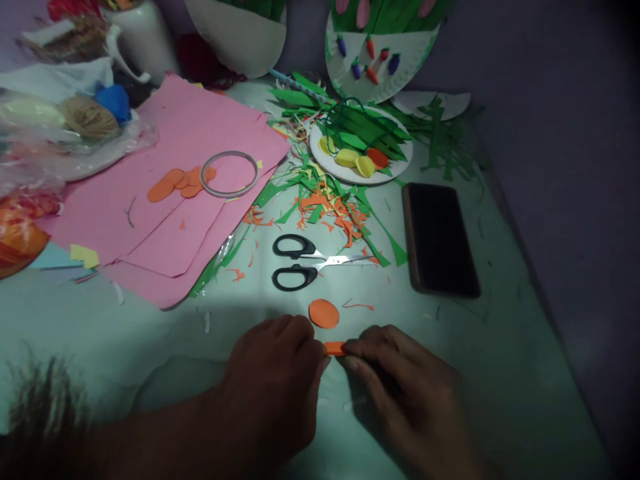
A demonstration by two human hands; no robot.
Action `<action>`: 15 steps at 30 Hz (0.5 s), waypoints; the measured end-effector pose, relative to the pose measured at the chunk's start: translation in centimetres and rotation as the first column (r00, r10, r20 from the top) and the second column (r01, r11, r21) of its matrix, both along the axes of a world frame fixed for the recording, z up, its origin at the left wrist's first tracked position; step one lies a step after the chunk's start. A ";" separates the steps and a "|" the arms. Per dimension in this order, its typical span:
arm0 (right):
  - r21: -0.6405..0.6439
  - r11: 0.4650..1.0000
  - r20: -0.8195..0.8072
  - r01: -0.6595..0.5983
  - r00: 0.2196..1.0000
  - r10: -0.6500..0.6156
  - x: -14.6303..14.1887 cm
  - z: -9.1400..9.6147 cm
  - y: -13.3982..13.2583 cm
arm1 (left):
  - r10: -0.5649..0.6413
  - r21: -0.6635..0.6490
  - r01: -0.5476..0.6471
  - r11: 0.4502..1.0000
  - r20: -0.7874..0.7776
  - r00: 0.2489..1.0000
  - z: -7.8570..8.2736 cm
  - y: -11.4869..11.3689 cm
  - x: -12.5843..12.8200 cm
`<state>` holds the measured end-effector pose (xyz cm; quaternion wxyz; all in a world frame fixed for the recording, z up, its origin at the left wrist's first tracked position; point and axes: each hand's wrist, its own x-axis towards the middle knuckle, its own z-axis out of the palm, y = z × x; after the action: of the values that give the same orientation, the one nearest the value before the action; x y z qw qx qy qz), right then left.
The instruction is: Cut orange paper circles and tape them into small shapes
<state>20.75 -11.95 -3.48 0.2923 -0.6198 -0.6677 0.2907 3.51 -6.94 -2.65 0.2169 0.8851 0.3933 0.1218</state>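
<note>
Between my two hands is a small folded piece of orange paper (335, 349). My left hand (277, 373) pinches its left end, and my right hand (410, 383) pinches the right end between thumb and fingers. Just beyond it lies a flat orange paper oval (324, 314). Farther off, scissors (305, 262) with black handles rest with their blades pointing right, slightly apart. The fingertips cover both ends of the folded piece.
Pink paper sheets (200, 127) at the left carry orange paper ovals (170, 185) and a ring (229, 196). A phone (443, 240) lies at right. Green and orange scraps (333, 212) spread before a paper plate (345, 175) of cut leaves. A white mug (145, 40) stands at the back.
</note>
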 end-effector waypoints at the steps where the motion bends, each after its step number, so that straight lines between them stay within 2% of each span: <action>1: 0.005 1.000 -0.003 0.002 1.000 -0.002 0.0 0.0 0.0 | 0.023 0.031 -0.023 0.999 0.008 1.000 -0.1 -0.2 0.1; 11: -0.010 0.999 0.013 0.048 0.999 -0.048 -0.4 0.2 0.1 | 0.107 0.070 -0.107 0.992 -0.004 0.994 -0.4 -0.6 0.6; 15: -0.014 0.998 0.068 0.053 0.996 -0.052 -0.5 0.1 0.2 | 0.101 0.081 -0.095 0.992 -0.065 0.993 -0.3 -0.6 0.9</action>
<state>20.23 -11.78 -3.33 0.2719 -0.6491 -0.6583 0.2670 4.37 -7.51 -2.92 0.1623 0.8762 0.4384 0.1171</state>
